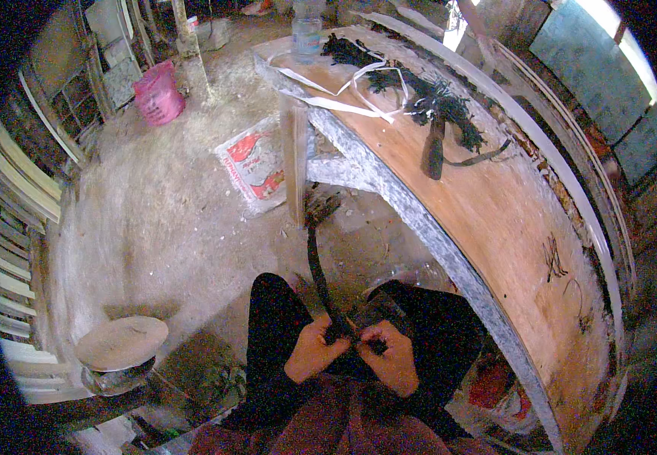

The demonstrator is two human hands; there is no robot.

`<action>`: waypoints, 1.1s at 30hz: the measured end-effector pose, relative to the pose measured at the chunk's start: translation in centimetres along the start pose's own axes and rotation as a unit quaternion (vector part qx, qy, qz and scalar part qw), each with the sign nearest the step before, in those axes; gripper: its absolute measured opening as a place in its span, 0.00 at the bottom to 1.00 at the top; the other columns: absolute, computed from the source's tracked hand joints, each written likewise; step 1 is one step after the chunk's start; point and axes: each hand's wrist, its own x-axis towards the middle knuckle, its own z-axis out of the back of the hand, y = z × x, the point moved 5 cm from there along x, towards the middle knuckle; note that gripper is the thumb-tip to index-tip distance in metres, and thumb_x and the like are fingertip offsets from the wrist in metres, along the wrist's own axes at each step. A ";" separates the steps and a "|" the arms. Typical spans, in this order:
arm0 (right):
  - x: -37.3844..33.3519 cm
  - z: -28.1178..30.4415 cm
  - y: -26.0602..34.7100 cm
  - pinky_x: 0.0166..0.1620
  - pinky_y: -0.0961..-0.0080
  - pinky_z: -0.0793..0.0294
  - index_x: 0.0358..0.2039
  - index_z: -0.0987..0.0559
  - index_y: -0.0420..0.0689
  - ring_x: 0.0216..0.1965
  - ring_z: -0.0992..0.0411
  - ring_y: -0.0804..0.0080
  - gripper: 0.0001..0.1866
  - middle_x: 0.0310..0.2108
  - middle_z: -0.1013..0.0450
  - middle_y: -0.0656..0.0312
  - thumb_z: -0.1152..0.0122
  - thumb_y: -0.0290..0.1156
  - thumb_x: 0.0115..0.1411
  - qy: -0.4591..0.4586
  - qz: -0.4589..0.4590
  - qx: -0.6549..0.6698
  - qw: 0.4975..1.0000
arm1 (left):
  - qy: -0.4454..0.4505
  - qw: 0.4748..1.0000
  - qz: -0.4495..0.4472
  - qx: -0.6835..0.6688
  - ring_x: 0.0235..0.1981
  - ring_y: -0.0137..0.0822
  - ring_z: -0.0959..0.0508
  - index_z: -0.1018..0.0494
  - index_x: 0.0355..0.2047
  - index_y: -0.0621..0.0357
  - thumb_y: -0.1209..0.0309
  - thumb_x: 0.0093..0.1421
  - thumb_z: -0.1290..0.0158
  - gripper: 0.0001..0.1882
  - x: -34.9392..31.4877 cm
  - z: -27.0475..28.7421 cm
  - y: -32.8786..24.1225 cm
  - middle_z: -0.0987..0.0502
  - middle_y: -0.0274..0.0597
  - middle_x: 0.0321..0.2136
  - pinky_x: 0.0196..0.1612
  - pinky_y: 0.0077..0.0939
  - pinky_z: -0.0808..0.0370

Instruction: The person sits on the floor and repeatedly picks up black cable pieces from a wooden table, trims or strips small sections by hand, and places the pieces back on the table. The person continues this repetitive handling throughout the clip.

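Observation:
Over my lap both hands work close together. My left hand is closed on the upper end of a long dark strip, like a cord or braid, which stretches away past my knees to a frayed far end near the table leg. Beside it my right hand is closed too, thumb and fingers pinched by the strip's near end. What lies in that pinch is too dark to make out. A thin brownish sliver shows between the two hands.
To my right stands a curved-looking wooden table bearing black stringy bundles, a dark handle-like cylinder, white strapping and a plastic bottle. A printed sack, pink bag and round stool stand leftward.

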 end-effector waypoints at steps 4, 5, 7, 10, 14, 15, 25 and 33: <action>0.1 0.2 0.1 0.37 0.80 0.31 0.33 0.27 0.41 0.31 0.30 0.74 0.12 0.29 0.28 0.60 0.38 0.23 0.46 -0.021 -0.003 0.033 0.999 | -0.005 1.000 0.019 -0.009 0.28 0.24 0.29 0.29 0.28 0.62 0.73 0.55 0.51 0.05 0.2 0.0 0.4 0.27 0.36 0.24 0.33 0.20 0.31; 0.1 0.2 0.0 0.37 0.80 0.31 0.34 0.27 0.41 0.32 0.30 0.74 0.13 0.29 0.28 0.60 0.38 0.24 0.46 -0.014 -0.007 0.049 0.999 | -0.005 1.000 0.022 0.014 0.27 0.24 0.29 0.29 0.27 0.62 0.72 0.56 0.51 0.06 0.3 0.1 0.5 0.27 0.37 0.23 0.32 0.20 0.31; 0.1 0.2 0.0 0.38 0.80 0.31 0.36 0.27 0.41 0.32 0.30 0.75 0.13 0.30 0.29 0.61 0.39 0.24 0.47 -0.005 -0.009 0.064 0.998 | -0.004 0.989 0.060 0.132 0.26 0.23 0.29 0.30 0.25 0.63 0.69 0.57 0.52 0.09 0.5 0.5 1.0 0.27 0.37 0.21 0.29 0.19 0.32; 0.1 0.1 -0.1 0.38 0.80 0.31 0.36 0.27 0.41 0.33 0.31 0.75 0.13 0.31 0.29 0.61 0.39 0.24 0.48 -0.003 -0.005 0.062 0.998 | -0.028 0.993 0.022 0.109 0.23 0.23 0.30 0.31 0.22 0.64 0.65 0.58 0.51 0.14 0.7 0.8 0.3 0.29 0.37 0.19 0.26 0.18 0.33; 0.1 0.4 -0.6 0.38 0.80 0.32 0.35 0.27 0.42 0.32 0.31 0.75 0.10 0.31 0.30 0.62 0.41 0.24 0.50 -0.020 -0.009 0.059 0.998 | -0.003 0.997 0.059 0.051 0.20 0.23 0.29 0.30 0.22 0.63 0.66 0.55 0.48 0.13 0.5 0.5 0.1 0.29 0.36 0.17 0.25 0.18 0.33; 0.1 0.5 -1.0 0.38 0.80 0.32 0.35 0.27 0.42 0.32 0.32 0.75 0.09 0.31 0.30 0.63 0.42 0.24 0.51 -0.024 -0.036 0.039 0.998 | 0.002 0.997 0.070 0.021 0.20 0.23 0.29 0.30 0.22 0.63 0.66 0.54 0.47 0.12 0.5 0.3 0.0 0.29 0.36 0.17 0.24 0.18 0.32; 0.0 0.1 -1.3 0.38 0.80 0.32 0.35 0.27 0.43 0.33 0.32 0.76 0.10 0.32 0.30 0.63 0.42 0.24 0.50 0.018 -0.022 0.070 0.997 | 0.076 0.992 0.039 0.097 0.22 0.23 0.28 0.28 0.29 0.63 0.67 0.52 0.44 0.11 0.6 0.5 0.2 0.26 0.35 0.21 0.27 0.19 0.31; 0.2 -0.1 0.2 0.38 0.78 0.30 0.36 0.27 0.43 0.32 0.30 0.71 0.17 0.32 0.30 0.60 0.35 0.25 0.43 -0.011 0.032 -0.029 0.999 | 0.025 0.998 0.052 0.029 0.25 0.24 0.28 0.27 0.26 0.62 0.68 0.53 0.45 0.09 0.3 0.7 1.2 0.26 0.36 0.23 0.29 0.20 0.32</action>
